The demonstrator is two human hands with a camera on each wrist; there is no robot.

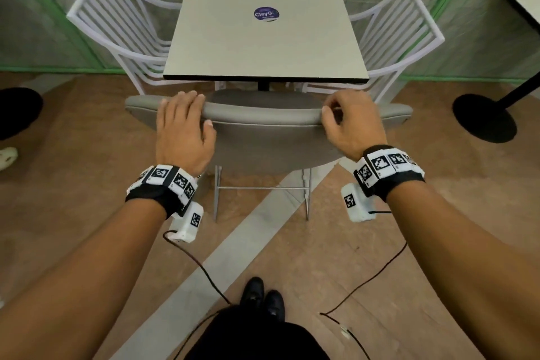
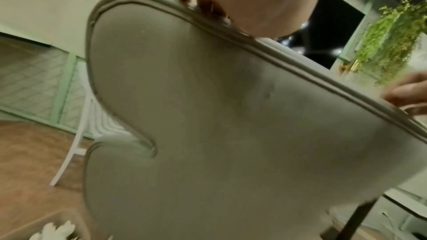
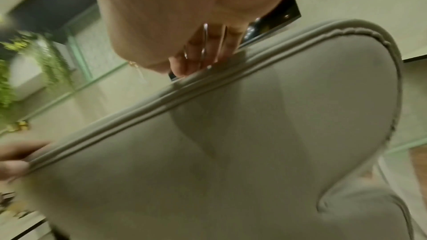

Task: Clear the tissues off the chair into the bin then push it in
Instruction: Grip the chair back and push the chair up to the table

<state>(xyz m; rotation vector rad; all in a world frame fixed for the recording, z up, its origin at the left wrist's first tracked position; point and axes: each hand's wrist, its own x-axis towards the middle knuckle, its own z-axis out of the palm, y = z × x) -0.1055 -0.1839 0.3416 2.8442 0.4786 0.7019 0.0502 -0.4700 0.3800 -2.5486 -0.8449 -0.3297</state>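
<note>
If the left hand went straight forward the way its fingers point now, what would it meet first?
Probably the near edge of the table. The left hand lies over the chair backrest, fingers pointing toward the table; depth is unclear.

Brown floor, grey chair, white table

Grey upholstered chair, curved piped backrest, thin metal legs. Upright on brown floor, seat tucked partly under the table edge, backrest facing the camera. Seat mostly hidden; visible part bare. No tissues or bin identifiable.
</note>
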